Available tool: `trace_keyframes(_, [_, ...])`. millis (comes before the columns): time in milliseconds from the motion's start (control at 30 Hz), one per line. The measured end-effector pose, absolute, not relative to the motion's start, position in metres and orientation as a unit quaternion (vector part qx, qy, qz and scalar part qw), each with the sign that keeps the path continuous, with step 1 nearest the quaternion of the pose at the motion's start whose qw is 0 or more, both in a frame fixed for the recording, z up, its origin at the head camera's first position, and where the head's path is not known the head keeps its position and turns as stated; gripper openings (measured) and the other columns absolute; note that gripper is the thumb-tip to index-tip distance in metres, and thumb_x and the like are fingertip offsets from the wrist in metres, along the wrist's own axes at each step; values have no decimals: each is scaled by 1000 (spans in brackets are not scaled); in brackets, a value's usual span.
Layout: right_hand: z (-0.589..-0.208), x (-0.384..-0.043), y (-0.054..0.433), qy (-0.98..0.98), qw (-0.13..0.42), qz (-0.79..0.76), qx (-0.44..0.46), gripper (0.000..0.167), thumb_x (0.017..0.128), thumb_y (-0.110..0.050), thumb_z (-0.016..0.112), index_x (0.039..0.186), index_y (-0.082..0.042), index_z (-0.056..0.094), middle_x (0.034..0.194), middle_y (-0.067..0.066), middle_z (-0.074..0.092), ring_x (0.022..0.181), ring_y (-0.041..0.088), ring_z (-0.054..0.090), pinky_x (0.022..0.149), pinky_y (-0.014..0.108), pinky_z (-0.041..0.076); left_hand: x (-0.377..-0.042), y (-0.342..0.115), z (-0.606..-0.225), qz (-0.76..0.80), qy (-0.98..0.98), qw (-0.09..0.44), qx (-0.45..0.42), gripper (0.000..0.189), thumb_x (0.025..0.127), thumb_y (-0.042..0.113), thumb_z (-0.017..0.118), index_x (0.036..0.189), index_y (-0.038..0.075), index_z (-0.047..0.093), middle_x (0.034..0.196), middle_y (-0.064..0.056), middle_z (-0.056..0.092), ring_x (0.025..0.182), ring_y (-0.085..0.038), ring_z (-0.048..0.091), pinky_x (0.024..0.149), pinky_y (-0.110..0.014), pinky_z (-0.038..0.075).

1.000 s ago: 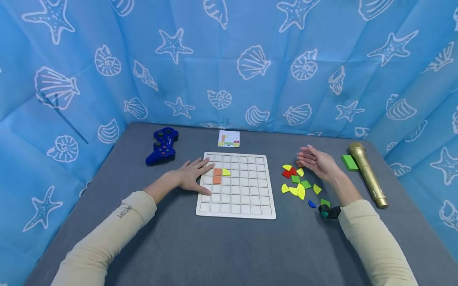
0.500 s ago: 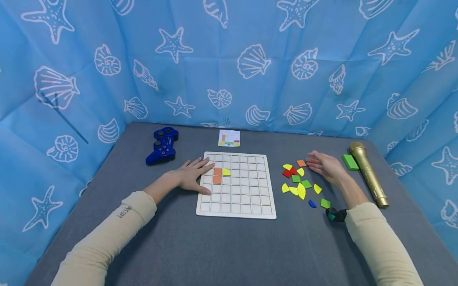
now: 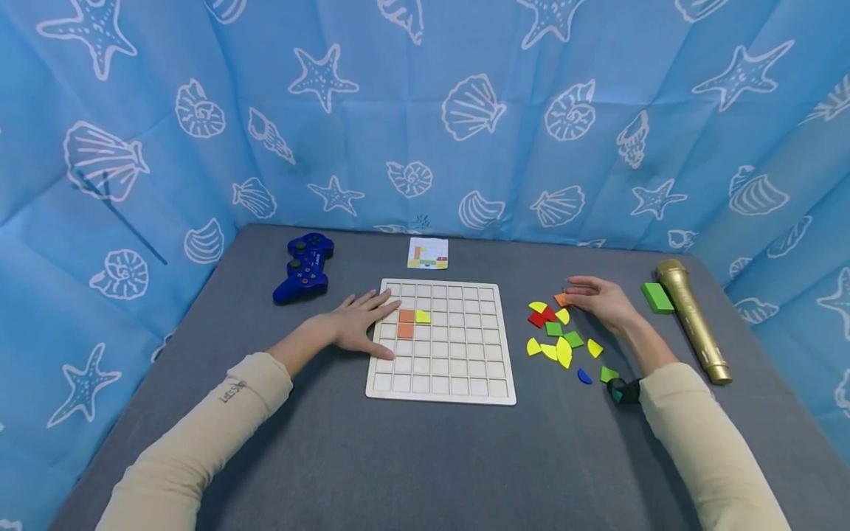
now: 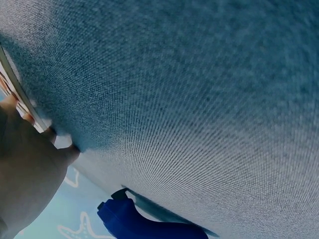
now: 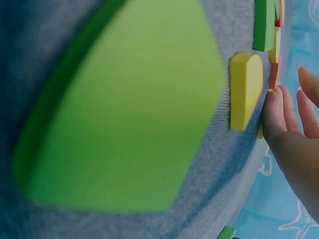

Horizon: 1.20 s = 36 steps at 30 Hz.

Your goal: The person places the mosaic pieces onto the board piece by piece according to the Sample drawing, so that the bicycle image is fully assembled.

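My left hand rests with spread fingers on the left edge of a white grid board. Set in its cells are two orange squares and a yellow quarter-round tile. On the right, my right hand has its fingers apart, a fingertip right at a loose orange square tile and partly covering it. Beside that hand lie yellow tiles, red tiles, green squares and a blue tile. A green tile fills much of the right wrist view.
A small pattern card lies behind the board. At the back left is a blue game controller. A gold microphone and a green block lie at the right. A blue shell-print curtain closes off the back.
My right hand first drew back to the right, uncovering the orange square, then came back over it with its fingers parted. My left hand stays on the board.
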State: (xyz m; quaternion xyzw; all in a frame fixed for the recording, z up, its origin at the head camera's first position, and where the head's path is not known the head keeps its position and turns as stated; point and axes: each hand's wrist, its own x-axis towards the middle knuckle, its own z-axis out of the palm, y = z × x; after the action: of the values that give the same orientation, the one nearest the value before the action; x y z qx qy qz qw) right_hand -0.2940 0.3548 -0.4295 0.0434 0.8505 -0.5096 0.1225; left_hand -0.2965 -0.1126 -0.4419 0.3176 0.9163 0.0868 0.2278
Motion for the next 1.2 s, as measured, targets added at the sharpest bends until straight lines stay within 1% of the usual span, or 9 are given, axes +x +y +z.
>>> trace_keyframes(100, [-430,-294,353,878,106,-465,23,54,98,-12,56,144,5,34,136,29,44,119,39,46,90,38,45,-299,-113,-445,86,917,228,315,107,74,78,54,154,31,2,159,2,-10,143,-25,-10,111,-53,-3])
trace_keyframes(200, [-432,-295,350,892,92,-442,13,51,96,-10,60,140,5,40,131,29,47,114,38,48,84,34,47,-300,-113,-447,88,917,229,315,108,73,80,55,154,32,2,158,3,-10,143,-24,-11,111,-53,-3])
trace_keyframes(300, [-433,-295,349,901,81,-425,3,49,93,-10,63,136,6,45,127,27,49,112,37,49,84,33,48,-301,-113,-447,89,917,231,312,108,72,80,55,153,35,1,158,5,-11,143,-23,-11,111,-53,-4])
trace_keyframes(433, [-434,-296,349,910,72,-408,-12,46,93,-8,63,134,7,47,123,27,51,108,37,50,82,32,49,-299,-112,-445,88,918,232,309,108,72,80,54,154,33,1,158,4,-10,143,-23,-11,111,-52,-4])
trace_keyframes(700, [-435,-298,349,914,70,-399,-6,44,92,-5,64,132,6,49,120,26,48,103,36,48,81,34,48,-293,-111,-434,91,914,231,321,106,78,74,55,155,22,5,159,-5,-6,143,-30,-7,110,-55,-3])
trace_keyframes(833, [-434,-297,349,916,68,-396,11,42,92,-4,63,131,5,50,117,25,47,98,35,46,75,32,46,-292,-111,-433,90,913,231,324,105,78,74,56,155,22,5,159,-6,-6,143,-31,-7,110,-56,-2])
trace_keyframes(1033, [-433,-295,350,931,36,-363,31,36,94,-12,63,125,5,57,113,25,52,94,34,48,71,33,44,-293,-111,-435,86,916,230,318,104,78,73,57,155,27,3,159,-2,-8,143,-28,-9,110,-55,-2])
trace_keyframes(1100, [-432,-295,350,928,31,-368,43,36,94,-15,63,125,4,58,113,25,55,94,34,51,70,30,46,-293,-111,-435,88,915,229,320,105,78,73,57,155,25,4,159,-3,-7,143,-29,-8,110,-56,-2])
trace_keyframes(1200, [-427,-295,349,911,37,-404,67,39,96,-18,60,128,4,56,119,26,56,100,34,55,74,29,51,-292,-111,-432,84,914,227,325,105,79,72,57,155,23,5,159,-6,-6,143,-31,-6,110,-57,-1])
